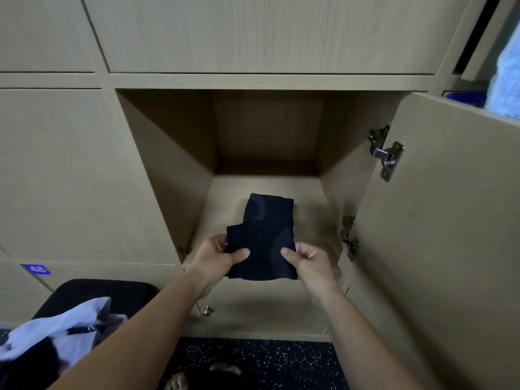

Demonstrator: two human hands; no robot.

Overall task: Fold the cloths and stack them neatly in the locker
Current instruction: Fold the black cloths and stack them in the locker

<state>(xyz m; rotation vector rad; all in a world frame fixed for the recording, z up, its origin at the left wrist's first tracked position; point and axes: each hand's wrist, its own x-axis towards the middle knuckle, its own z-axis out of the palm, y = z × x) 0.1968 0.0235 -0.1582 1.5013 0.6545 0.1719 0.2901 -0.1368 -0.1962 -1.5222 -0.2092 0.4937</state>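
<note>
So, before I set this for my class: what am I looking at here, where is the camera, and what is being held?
There is no machine here: each grip is a person's bare hand. The one picture comes from a camera worn on the person's head, looking forward and down. The left grip and right grip pinch the near end of a dark folded cloth, thumbs on top, at the front of an open locker. Its door stands open on the right. Whether the far part of the dark shape is a second cloth already lying inside, I cannot tell. At lower left, pale cloths lie heaped on a dark seat.
</note>
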